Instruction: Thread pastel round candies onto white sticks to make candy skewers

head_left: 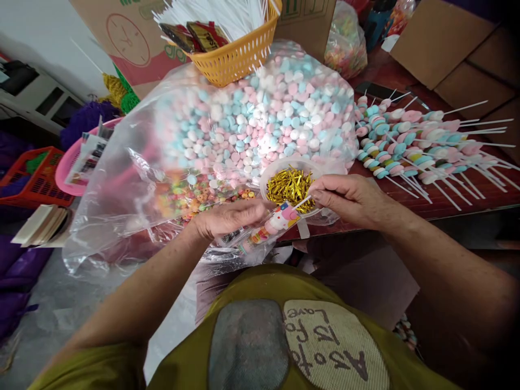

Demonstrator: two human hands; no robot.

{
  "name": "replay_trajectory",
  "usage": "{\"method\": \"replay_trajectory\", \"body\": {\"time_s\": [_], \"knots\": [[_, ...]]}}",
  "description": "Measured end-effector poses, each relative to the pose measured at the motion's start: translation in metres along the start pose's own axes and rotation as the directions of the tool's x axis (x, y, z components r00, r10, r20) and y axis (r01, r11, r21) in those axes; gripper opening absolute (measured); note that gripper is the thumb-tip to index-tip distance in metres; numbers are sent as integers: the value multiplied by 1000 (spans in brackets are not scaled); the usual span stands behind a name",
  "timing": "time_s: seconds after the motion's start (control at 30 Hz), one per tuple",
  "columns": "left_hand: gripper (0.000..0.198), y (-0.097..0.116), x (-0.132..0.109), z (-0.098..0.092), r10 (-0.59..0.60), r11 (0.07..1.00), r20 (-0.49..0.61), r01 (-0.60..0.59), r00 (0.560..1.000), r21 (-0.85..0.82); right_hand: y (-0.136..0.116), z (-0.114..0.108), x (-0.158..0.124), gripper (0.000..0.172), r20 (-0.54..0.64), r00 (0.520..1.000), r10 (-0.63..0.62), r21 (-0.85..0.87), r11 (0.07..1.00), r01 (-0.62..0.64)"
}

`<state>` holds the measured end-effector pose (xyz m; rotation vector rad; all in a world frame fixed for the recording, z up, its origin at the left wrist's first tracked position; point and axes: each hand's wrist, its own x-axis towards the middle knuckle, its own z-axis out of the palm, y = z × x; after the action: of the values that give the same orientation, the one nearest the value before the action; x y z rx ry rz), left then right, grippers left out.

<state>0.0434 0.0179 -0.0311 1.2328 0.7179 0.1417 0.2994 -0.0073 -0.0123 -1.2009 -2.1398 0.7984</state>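
Note:
My left hand is closed around a candy skewer in a printed clear sleeve, held low in front of me. My right hand pinches the white stick end of that skewer just above a small clear bowl of gold twist ties. A big clear bag of pink, blue and white candy discs lies right behind both hands. A smaller heap of multicoloured ring candies shows through the plastic beside my left hand.
Finished candy skewers lie in a pile on the dark red table at the right. An orange basket of white sticks stands behind the bag. Cardboard boxes sit at the back, pink and red baskets at the left.

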Motion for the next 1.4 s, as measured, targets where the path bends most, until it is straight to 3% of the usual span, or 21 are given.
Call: {"method": "replay_trajectory", "body": {"time_s": [0.1,0.2,0.37,0.47,0.57,0.63,0.73,0.87,0.93,0.97,1.03,1.1,1.13,1.2,1.27,1.33,1.4], "knots": [[50,-22,-4,10,-90,975,101,109,991,-196,-1,4,2,26,17,999,32,23,999,-32],[46,-37,-2,35,-52,918,23,57,998,-391,-2,13,9,26,24,998,53,17,998,-53],[34,-31,-1,57,20,928,-137,-69,990,-365,-9,21,19,27,-16,996,88,64,994,-87],[28,-23,-1,56,52,964,-345,-137,937,-228,-13,29,16,26,-77,970,229,261,944,-202],[25,-21,-2,52,181,983,-463,-163,867,79,-15,49,6,36,93,943,320,439,837,-328],[23,-23,-4,50,274,935,-459,-122,845,332,-18,66,1,34,195,925,327,502,776,-381],[25,-25,-9,47,332,822,-401,-53,853,567,-23,87,-1,33,137,910,391,533,745,-400],[30,-25,-13,43,321,818,-266,-125,909,562,-31,101,6,22,17,885,465,546,737,-398],[30,-24,-15,39,288,830,-238,-118,928,545,-34,103,8,19,14,882,471,529,745,-406],[30,-24,-16,37,265,837,-228,-107,937,537,-34,102,8,19,0,897,441,486,784,-386],[29,-23,-19,31,211,860,-215,-77,954,504,-35,96,8,20,-164,938,305,279,927,-252],[29,-24,-21,27,140,897,-215,-32,967,441,-36,87,7,18,-351,936,-18,-123,992,-27],[28,-24,-21,25,96,912,-200,-5,975,410,-37,83,6,17,-339,915,-219,-334,937,100],[26,-27,-21,22,28,927,-150,31,988,373,-39,78,3,21,-60,862,-503,-580,721,380],[24,-30,-19,19,-19,931,-43,33,999,362,-41,77,-1,28,237,787,-570,-593,557,582],[23,-31,-18,15,-43,947,87,13,995,320,-42,79,-5,31,357,757,-547,-574,511,640],[21,-29,-21,12,-61,968,185,12,981,252,-42,84,-7,27,345,768,-540,-600,502,623]]}}
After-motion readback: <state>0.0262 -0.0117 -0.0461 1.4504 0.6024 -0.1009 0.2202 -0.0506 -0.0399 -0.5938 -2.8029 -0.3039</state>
